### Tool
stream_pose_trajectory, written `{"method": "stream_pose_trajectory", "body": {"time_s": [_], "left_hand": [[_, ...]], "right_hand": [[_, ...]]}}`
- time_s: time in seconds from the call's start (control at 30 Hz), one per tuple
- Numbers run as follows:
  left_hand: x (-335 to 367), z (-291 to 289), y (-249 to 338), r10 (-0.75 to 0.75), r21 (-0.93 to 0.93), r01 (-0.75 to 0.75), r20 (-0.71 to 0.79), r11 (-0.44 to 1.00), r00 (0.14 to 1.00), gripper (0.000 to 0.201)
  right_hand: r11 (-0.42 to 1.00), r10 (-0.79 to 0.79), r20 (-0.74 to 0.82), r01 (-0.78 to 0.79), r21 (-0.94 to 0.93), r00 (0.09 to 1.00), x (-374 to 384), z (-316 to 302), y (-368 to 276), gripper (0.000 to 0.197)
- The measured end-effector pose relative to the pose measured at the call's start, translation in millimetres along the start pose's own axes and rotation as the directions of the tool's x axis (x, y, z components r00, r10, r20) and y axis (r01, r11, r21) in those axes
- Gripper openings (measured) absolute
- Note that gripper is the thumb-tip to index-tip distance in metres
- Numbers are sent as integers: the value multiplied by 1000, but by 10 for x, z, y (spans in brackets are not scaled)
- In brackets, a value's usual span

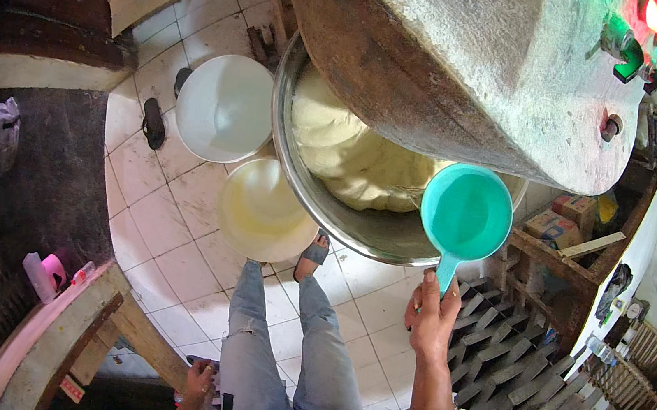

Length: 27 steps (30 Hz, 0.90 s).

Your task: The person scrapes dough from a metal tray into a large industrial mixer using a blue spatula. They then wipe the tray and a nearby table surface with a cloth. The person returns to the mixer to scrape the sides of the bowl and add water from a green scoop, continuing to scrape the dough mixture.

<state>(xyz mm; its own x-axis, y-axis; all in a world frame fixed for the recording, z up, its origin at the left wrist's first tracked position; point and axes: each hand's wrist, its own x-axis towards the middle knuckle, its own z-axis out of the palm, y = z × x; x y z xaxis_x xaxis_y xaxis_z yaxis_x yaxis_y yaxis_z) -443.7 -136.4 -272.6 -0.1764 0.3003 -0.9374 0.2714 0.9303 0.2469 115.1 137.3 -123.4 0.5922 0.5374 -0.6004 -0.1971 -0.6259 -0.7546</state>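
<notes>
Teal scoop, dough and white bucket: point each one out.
Teal scoop (467,212), head view, on the inside of its round bowl.
Dough (343,153), head view, on the pale mass inside the steel mixing bowl.
White bucket (225,107), head view, on its inner bottom.

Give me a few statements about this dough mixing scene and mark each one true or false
1. The right hand holds a teal scoop by its handle. True.
2. The scoop is full of flour. False: its bowl looks empty.
3. The metal mixing bowl holds pale dough. True.
4. Two round tubs stand on the tiled floor beside the mixing bowl, a white tub and a yellowish tub. True.
5. The left hand is inside the mixing bowl. False: it is down low by the person's leg, near a wooden bench.
</notes>
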Motion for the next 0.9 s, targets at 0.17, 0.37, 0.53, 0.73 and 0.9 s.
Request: {"method": "stream_pose_trajectory", "body": {"time_s": [0.17, 0.37, 0.53, 0.73, 0.9], "left_hand": [[26, -113, -165, 30, -4, -29, 7, 1000, 1000, 23], [36, -85, -244, 5, -82, -5, 8, 997, 1000, 21], [-101, 121, 224, -8, -31, 8, -15, 1000, 1000, 18], [-9, 59, -106, -27, -99, 22, -47, 995, 999, 23], [42, -63, -208, 11, -73, -11, -3, 997, 1000, 27]], "right_hand": [[993, -120, -118, 120, -6, 986, 187, 18, 42, 25], [994, -111, -76, 110, -22, 991, 137, -50, 99, 23], [999, -10, 10, 9, 32, 1000, 35, 30, 39, 24], [990, -129, -54, 126, -57, 990, 210, -81, 89, 26], [990, -137, -90, 138, 3, 986, 191, -70, -2, 25]]}}
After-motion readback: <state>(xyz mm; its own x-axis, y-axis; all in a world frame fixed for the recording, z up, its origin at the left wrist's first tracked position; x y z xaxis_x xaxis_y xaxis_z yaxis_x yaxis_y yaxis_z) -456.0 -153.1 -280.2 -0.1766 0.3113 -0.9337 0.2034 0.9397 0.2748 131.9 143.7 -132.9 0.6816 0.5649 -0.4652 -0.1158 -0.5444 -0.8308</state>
